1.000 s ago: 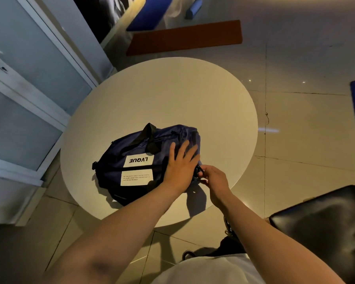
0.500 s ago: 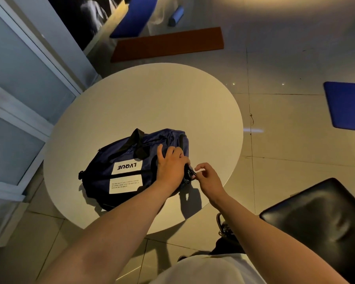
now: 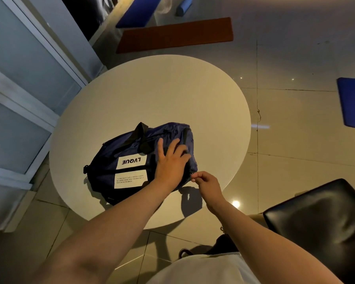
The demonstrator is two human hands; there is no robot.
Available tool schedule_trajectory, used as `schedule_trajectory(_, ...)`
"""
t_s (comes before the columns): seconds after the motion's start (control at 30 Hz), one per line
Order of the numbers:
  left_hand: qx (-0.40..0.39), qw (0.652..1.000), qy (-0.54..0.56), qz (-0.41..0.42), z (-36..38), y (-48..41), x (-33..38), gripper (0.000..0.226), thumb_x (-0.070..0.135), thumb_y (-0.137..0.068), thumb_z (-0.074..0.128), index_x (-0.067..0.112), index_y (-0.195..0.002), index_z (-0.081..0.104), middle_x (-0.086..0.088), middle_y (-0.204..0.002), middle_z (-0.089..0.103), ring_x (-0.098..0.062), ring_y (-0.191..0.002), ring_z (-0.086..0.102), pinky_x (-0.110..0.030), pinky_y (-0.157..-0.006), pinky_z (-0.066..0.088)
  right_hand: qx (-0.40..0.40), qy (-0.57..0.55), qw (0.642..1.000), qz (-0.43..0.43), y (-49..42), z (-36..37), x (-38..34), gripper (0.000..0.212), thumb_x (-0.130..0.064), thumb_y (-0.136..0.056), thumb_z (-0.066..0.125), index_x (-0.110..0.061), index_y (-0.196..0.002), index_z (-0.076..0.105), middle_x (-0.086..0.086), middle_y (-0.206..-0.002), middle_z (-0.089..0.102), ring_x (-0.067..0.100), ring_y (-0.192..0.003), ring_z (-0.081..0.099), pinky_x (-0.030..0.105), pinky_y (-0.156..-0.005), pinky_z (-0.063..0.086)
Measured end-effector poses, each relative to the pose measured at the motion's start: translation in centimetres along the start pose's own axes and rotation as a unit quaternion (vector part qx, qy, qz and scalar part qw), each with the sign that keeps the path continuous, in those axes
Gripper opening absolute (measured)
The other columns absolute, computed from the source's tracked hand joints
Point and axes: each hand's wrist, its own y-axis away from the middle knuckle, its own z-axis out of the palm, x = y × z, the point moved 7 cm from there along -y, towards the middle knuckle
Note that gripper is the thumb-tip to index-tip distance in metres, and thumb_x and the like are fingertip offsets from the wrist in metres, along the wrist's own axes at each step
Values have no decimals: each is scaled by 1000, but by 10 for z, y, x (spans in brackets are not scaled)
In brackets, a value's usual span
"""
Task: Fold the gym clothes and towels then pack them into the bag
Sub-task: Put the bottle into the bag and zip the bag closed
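A navy gym bag with two white labels and black straps lies on its side on the round white table. My left hand presses flat on the bag's right end, fingers spread and straight. My right hand pinches a small zipper pull at the bag's near right corner. No clothes or towels are visible outside the bag.
A black padded chair stands at the right, close to my body. On the tiled floor lie a red-brown mat beyond the table and a blue mat at the right edge. Glass panels run along the left.
My left hand's fingers went from curled over the bag's end to spread flat. My right hand stays pinched at the bag's corner. The camera view shifted slightly.
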Motion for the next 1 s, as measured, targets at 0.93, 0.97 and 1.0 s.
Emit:
schedule_trajectory(0.93,46,998,50,-18,31,-4,-4,45,0,-68,77,29,-101,69,5,-107,56,-20,-120,46,-59,-119,5,-11,114,986,123,-50,-4,57,25,-5,-98,50,-16,-99,72,2,-111,71,23,-106,62,40,-98,51)
schedule_trajectory(0.97,53,997,55,-21,30,-4,-5,44,1,-68,77,29,-101,69,5,-107,57,-21,-120,48,-59,-119,6,-20,122,983,135,-52,-3,60,26,-5,-99,50,-17,-103,72,4,-117,70,24,-107,61,41,-99,51)
schedule_trajectory(1.0,59,996,60,-22,30,-3,-7,42,1,-70,77,29,-101,69,4,-107,57,-21,-119,49,-58,-119,7,-29,126,981,144,-54,-2,63,29,-5,-99,47,-16,-108,71,5,-122,67,25,-108,60,40,-98,51)
